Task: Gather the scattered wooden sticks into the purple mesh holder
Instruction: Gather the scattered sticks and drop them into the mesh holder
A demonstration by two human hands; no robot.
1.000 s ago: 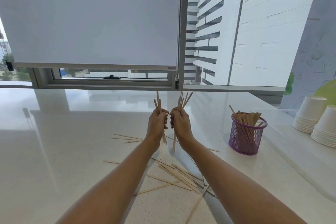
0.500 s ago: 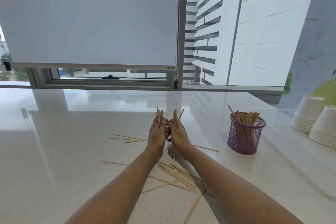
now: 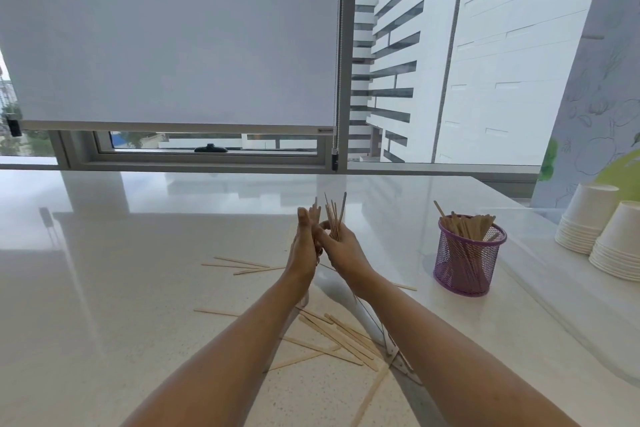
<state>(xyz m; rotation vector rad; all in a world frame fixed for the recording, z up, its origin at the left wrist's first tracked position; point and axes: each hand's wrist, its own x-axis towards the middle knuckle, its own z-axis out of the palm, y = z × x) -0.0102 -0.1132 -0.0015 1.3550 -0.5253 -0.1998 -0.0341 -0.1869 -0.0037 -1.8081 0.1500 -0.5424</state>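
Above the counter [image 3: 104, 288], R hand [image 3: 346, 250] fingers grip upright sticks [image 3: 335, 218]; L hand [image 3: 303, 253] fingers straight (touching R).

Bright window [image 3: 450, 55] daylight, glare on countertop [image 3: 104, 218] (wide-angle bowed edges), hands blurred

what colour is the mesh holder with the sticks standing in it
Purple. The mesh holder shows clearly in the head view, the only view here.

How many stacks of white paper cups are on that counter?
2. The far stack stands right of the purple mesh holder; the near stack sits beside it, cut off by the picture's edge. More may be out of view.
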